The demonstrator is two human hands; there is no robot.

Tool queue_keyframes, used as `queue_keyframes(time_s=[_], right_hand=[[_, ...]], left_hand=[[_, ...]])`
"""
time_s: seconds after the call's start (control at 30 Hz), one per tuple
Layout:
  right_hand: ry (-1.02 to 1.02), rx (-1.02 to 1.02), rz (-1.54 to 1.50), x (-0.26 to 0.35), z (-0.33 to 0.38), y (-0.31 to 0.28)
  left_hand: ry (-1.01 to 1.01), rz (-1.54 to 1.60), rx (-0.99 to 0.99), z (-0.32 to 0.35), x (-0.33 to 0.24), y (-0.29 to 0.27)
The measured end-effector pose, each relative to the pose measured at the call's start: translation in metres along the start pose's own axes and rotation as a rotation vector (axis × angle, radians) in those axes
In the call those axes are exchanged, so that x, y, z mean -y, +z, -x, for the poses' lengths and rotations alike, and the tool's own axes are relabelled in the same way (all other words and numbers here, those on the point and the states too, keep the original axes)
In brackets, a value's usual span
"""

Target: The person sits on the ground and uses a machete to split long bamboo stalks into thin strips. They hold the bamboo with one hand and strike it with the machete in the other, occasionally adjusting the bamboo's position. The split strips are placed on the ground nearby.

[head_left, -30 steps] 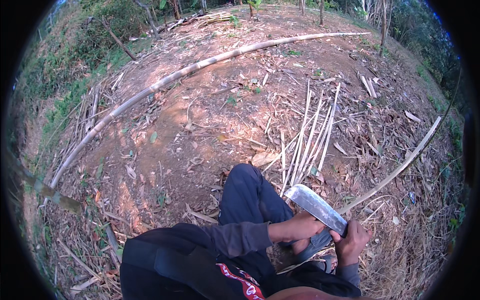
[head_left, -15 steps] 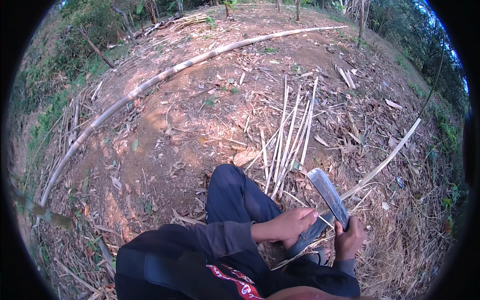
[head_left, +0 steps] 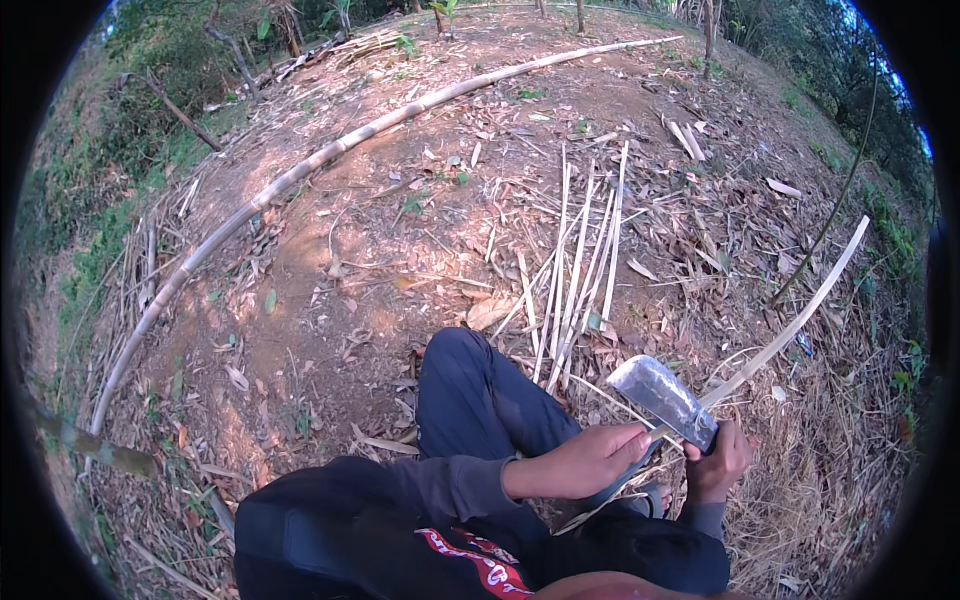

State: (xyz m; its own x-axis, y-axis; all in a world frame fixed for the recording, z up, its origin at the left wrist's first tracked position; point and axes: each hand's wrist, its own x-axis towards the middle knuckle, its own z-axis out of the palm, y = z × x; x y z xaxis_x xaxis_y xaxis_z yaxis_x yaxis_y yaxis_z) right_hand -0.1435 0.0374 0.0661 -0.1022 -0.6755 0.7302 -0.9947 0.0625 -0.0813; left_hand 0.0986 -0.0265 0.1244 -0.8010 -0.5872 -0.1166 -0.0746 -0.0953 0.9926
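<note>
My right hand (head_left: 718, 462) grips the handle of a broad-bladed chopping knife (head_left: 664, 400), blade pointing up and left. A long pale bamboo strip (head_left: 800, 315) runs from my hands out to the upper right. My left hand (head_left: 588, 462) is closed around the near end of that strip, just below the blade. The blade's edge rests against the strip between my hands. My dark-trousered knee (head_left: 470, 385) is raised in front of me.
A bundle of several thin split bamboo strips (head_left: 580, 260) lies on the ground ahead. A long whole bamboo pole (head_left: 300, 175) curves across the dirt from left to upper right. Dry leaves and shavings cover the ground; bushes (head_left: 130, 130) border the left.
The view has tilted down and the hands sit lower right. The knife blade has shifted slightly along the strip, while both hands keep their grip.
</note>
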Motion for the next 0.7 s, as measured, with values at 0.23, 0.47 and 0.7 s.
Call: queue_keyframes(time_s=[0.23,0.47,0.7], right_hand=[[0.066,0.145,-0.069,0.015,-0.005,-0.002],[0.27,0.041,-0.198,0.011,-0.007,-0.002],[0.348,0.187,-0.385,0.018,-0.009,0.002]], left_hand=[[-0.169,0.416,0.145,-0.008,0.017,-0.011],[-0.463,0.418,0.214,0.039,-0.001,-0.039],[-0.362,0.374,0.126,0.04,0.014,-0.027]])
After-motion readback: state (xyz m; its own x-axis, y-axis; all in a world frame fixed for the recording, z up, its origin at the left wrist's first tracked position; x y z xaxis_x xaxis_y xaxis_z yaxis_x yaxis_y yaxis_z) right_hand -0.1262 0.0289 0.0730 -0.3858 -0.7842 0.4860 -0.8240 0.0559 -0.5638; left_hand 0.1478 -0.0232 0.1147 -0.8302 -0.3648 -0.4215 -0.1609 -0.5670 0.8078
